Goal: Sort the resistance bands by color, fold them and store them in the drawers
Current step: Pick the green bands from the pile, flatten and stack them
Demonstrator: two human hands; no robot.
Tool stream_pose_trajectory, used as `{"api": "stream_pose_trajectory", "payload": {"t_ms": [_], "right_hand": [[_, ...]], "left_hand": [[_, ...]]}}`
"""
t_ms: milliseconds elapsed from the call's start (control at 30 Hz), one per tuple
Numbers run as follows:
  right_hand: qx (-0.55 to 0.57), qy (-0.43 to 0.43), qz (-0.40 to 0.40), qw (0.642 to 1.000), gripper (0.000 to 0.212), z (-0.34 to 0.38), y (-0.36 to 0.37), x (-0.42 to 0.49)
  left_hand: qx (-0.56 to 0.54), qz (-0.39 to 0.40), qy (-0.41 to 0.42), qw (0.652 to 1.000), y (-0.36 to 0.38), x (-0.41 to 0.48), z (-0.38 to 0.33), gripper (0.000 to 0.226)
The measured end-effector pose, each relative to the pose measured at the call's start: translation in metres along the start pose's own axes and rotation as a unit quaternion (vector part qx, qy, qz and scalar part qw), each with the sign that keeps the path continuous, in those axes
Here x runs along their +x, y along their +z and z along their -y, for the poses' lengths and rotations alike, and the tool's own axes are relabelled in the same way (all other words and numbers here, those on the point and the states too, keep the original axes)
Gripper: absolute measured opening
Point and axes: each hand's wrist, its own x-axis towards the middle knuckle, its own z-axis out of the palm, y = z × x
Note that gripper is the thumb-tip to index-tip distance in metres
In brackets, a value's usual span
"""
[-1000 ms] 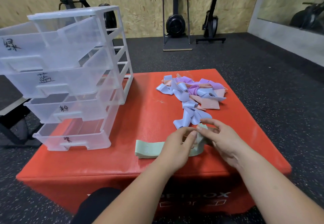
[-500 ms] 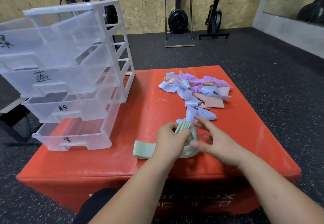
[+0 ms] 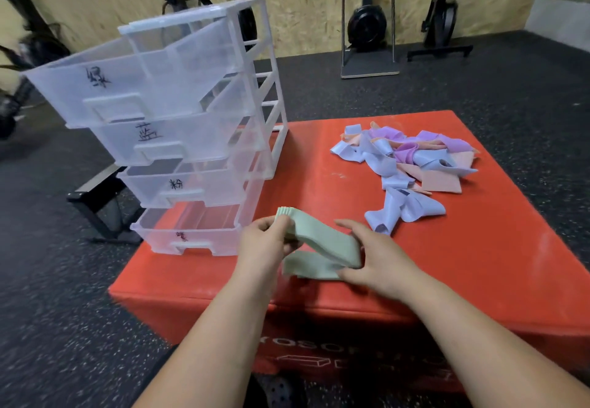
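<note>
Hands first, nearest the camera: the left hand (image 3: pixel 263 243) pinches one end of the green bands (image 3: pixel 322 241), a neat stack of edges poking out above thumb and fingers, lifted clear of the red box (image 3: pixel 479 248). The right hand (image 3: pixel 375 257) sits just to the right, half closed, fingers long over the top and thumb tucked below, gripping the bend where the stack doubles back on itself. The lower flap lies on the box beneath. So the fold is half made, I'd say. Doing it well means bringing that raised end down square over the lower flap, edges lined up, while the right hand pins the bend so the layers don't fan out or spring apart; these look rubbery and keen to unfold. A firm press flat before lifting would help. Just beyond the right hand a loose blue band (image 3: pixel 407 211) lies crumpled, and farther back the unsorted pile (image 3: pixel 412 158) of blue, purple and pink loops waits. Far left on the box stands the clear drawer unit (image 3: pixel 265 94), all four drawers pulled out, each with a handwritten mark. The top drawer (image 3: pixel 127 94) reads green, so that looks like the destination. Exercise machines line the far wall.
</note>
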Motion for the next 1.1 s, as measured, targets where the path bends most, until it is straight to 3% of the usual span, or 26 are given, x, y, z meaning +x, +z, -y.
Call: {"api": "stream_pose_trajectory", "payload": {"t_ms": [167, 267, 367, 467, 600, 700, 767, 833, 933, 1100], "right_hand": [[-0.031, -0.023, 0.0, 0.999, 0.09, -0.003, 0.004, 0.006], [-0.061, -0.045, -0.019, 0.997, 0.084, -0.001, 0.008, 0.007], [-0.1, -0.069, -0.027, 0.992, 0.08, 0.001, 0.011, 0.007], [-0.12, -0.075, -0.012, 0.99, 0.075, 0.002, 0.013, 0.008], [-0.11, -0.069, -0.01, 0.991, 0.073, 0.004, 0.013, 0.008], [-0.106, -0.059, -0.022, 0.992, 0.09, 0.007, 0.01, 0.01], [-0.12, -0.061, -0.021, 0.991, 0.098, 0.009, 0.009, 0.013], [-0.136, -0.065, -0.014, 0.988, 0.101, 0.011, 0.008, 0.015], [-0.146, -0.066, -0.01, 0.987, 0.103, 0.012, 0.007, 0.017], [-0.13, -0.091, 0.028, 0.987, 0.092, 0.012, -0.007, 0.018]], "left_hand": [[0.083, -0.067, -0.011, 0.994, -0.036, 0.012, 0.026, 0.014], [0.108, -0.084, -0.026, 0.99, -0.045, 0.019, 0.034, 0.024], [0.239, -0.078, -0.011, 0.968, -0.052, 0.02, 0.037, 0.04], [0.386, -0.056, 0.028, 0.92, -0.056, 0.019, 0.038, 0.049], [0.546, -0.031, 0.099, 0.831, -0.056, 0.012, 0.041, 0.033], [0.652, -0.064, 0.204, 0.727, -0.061, 0.011, 0.041, 0.027], [0.635, -0.067, 0.303, 0.708, -0.061, 0.016, 0.041, 0.029], [0.588, 0.032, 0.379, 0.714, -0.056, 0.021, 0.039, 0.045], [0.584, 0.212, 0.377, 0.687, -0.045, 0.024, 0.042, 0.077], [0.574, 0.234, 0.359, 0.698, -0.037, 0.038, 0.041, 0.064]]}}
